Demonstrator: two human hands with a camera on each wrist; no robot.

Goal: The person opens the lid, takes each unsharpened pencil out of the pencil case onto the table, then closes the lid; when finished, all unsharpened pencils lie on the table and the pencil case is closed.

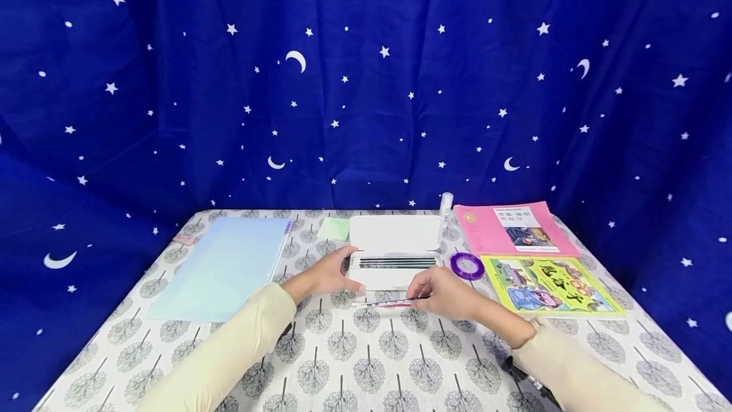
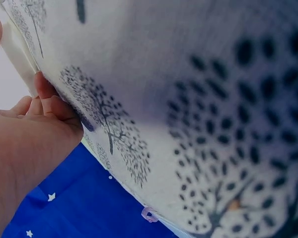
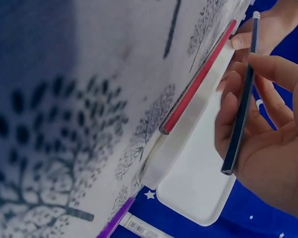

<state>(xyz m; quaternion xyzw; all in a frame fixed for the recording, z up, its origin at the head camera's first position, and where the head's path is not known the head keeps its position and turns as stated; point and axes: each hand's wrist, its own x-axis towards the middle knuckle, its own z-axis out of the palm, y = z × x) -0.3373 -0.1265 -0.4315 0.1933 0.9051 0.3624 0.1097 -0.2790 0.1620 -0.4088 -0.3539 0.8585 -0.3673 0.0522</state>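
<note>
Right hand (image 1: 452,297) pinches dark blue pencil (image 3: 241,104); red pencil (image 3: 198,79) on bench beside open white plastic pencil case (image 1: 394,253), mid-bench. Left hand (image 1: 328,275), fingers relaxed, touches case.

On the bench (image 1: 366,361), the open pencil case (image 1: 394,253) is the landmark. A folder (image 1: 223,266) lies to its left, a tape roll (image 1: 467,266) just right, two booklets (image 1: 532,259) beyond that, a loose pencil (image 1: 380,303) before it, and a glue stick (image 1: 446,203) behind its right corner.
</note>
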